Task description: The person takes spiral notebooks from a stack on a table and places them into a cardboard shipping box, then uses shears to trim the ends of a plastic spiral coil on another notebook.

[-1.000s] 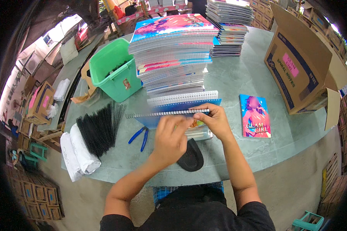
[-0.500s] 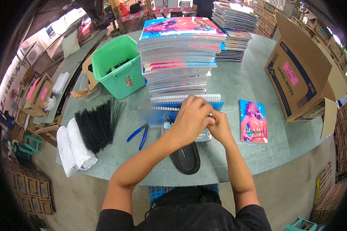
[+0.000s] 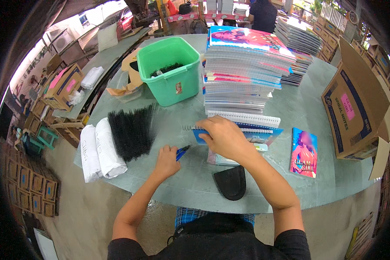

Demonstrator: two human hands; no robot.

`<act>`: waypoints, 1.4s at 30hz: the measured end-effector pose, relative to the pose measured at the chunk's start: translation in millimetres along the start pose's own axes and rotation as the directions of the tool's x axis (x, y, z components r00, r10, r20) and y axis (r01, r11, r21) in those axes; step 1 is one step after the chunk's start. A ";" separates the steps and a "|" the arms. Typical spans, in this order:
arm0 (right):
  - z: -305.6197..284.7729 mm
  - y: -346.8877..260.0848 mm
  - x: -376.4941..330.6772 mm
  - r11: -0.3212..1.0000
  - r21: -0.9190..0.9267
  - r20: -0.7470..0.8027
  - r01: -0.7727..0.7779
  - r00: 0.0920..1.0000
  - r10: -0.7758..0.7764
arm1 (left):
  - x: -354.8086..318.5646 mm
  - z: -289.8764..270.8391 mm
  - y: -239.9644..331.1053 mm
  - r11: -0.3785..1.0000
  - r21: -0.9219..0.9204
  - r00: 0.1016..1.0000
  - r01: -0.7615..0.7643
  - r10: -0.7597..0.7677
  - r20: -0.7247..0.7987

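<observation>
My left hand (image 3: 167, 163) is closed around blue-handled pliers (image 3: 183, 152) at the table's front, left of centre. My right hand (image 3: 224, 137) grips the upper left edge of a blue notebook (image 3: 271, 135), which stands on its side with its spine upward. A dark spiral coil runs along that spine, and its loose end (image 3: 187, 128) sticks out to the left past my right fingers. Below the notebook lies a pale, box-like support (image 3: 219, 159), partly hidden by my right forearm. A black rounded pad (image 3: 231, 183) rests nearer to me.
Behind the notebook rises a tall stack of notebooks (image 3: 242, 78). A green bin (image 3: 173, 89) with black coils stands left of it. Loose black coils (image 3: 132, 132) lie beside white wrapped bundles (image 3: 110, 147). On the right are a finished-looking notebook (image 3: 303, 152) and an open carton (image 3: 355, 108).
My left hand has left the notebook and taken up the blue pliers from the table. My right hand has shifted to the notebook's left end, by the coil. The view has turned leftward.
</observation>
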State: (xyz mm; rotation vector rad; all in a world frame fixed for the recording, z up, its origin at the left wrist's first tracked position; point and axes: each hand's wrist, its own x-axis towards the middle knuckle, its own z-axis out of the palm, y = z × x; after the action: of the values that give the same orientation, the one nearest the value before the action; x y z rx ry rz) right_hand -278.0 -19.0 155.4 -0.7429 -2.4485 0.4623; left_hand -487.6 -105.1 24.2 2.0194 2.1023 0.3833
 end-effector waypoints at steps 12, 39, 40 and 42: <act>5.3 10.9 29.3 0.956 0.275 0.144 -0.101 0.988 0.063 | 1.3 -83.3 63.8 0.566 -0.799 0.974 0.202 -0.035 0.222; 18.0 9.0 22.5 0.983 0.091 -0.099 -0.157 0.981 0.166 | 4.1 -95.8 68.8 -0.134 -0.785 0.792 0.605 0.200 0.576; 18.1 8.4 22.3 0.984 0.094 -0.113 -0.149 0.981 0.159 | 3.7 -95.2 60.3 -0.093 -0.808 0.803 0.582 0.219 0.553; 18.1 8.2 21.4 0.987 0.095 -0.134 -0.126 0.981 0.139 | 4.4 -88.7 56.3 0.256 -0.883 0.894 0.395 0.113 0.433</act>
State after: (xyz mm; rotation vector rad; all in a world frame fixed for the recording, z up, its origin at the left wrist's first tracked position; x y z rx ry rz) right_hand -300.3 -2.9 145.5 -0.8756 -2.2438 0.5433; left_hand -463.0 -103.0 126.4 0.9611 1.1519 0.8518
